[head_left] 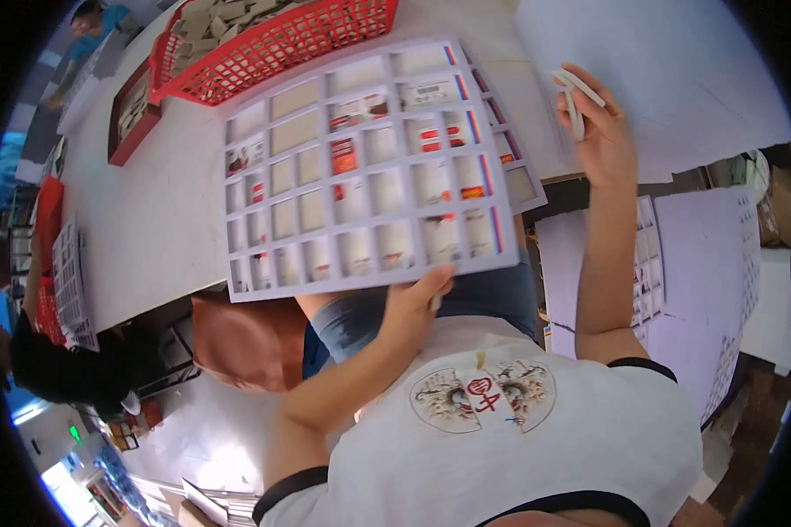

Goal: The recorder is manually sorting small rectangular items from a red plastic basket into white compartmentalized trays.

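Observation:
My left hand (416, 303) is closed on the near edge of a white grid panel (507, 237), its thumb lying on top. The panel is tilted over the table edge and has rows of rectangular cells. Several cells show pale backing, others show printed red and white pieces, and a blue and red stripe runs down its right side. Partly hidden beneath it lies a second similar panel (526, 186). Off to the right, my right hand (599, 119) is raised with bent fingers closed around a few small off-white card pieces (577, 116).
Behind the panel stands a red plastic basket (281, 54) full of grey-beige card pieces. A small dark red box (134, 119) sits left of it on the white table (163, 211). Large pale sheets (677, 79) lie at the right. A brown stool (246, 342) is below the table. Another person (97, 26) is far left.

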`<state>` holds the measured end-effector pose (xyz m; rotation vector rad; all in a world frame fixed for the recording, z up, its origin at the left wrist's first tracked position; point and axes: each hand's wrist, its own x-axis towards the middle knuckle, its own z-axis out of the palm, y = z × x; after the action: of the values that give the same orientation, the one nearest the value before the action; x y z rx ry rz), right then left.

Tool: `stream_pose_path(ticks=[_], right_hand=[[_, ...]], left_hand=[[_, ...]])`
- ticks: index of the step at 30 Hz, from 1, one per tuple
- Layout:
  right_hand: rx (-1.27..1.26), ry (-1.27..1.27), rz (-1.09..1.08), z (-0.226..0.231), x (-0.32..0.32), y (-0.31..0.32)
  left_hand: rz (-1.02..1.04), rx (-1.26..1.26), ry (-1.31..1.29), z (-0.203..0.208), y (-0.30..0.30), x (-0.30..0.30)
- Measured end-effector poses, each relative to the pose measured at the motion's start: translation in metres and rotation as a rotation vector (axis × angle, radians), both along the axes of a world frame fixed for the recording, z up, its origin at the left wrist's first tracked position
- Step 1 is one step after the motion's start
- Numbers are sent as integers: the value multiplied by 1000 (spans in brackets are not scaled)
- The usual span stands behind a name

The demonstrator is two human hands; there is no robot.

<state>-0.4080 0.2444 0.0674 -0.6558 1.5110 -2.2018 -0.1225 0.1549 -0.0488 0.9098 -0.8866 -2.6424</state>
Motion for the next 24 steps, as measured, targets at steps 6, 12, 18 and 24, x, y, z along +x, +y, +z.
stream_pose_path(ticks=[6, 12, 18, 24], right_hand=[[376, 188, 136, -21, 14, -5], [419, 418, 279, -74, 42, -69], [569, 791, 176, -107, 63, -121], [340, 779, 184, -78, 86, -126]], left_hand=[[-786, 181, 13, 18, 14, -50], [-300, -227, 241, 28, -64, -5], [23, -683, -135, 30, -106, 36], [1, -952, -335, 15, -88, 39]])
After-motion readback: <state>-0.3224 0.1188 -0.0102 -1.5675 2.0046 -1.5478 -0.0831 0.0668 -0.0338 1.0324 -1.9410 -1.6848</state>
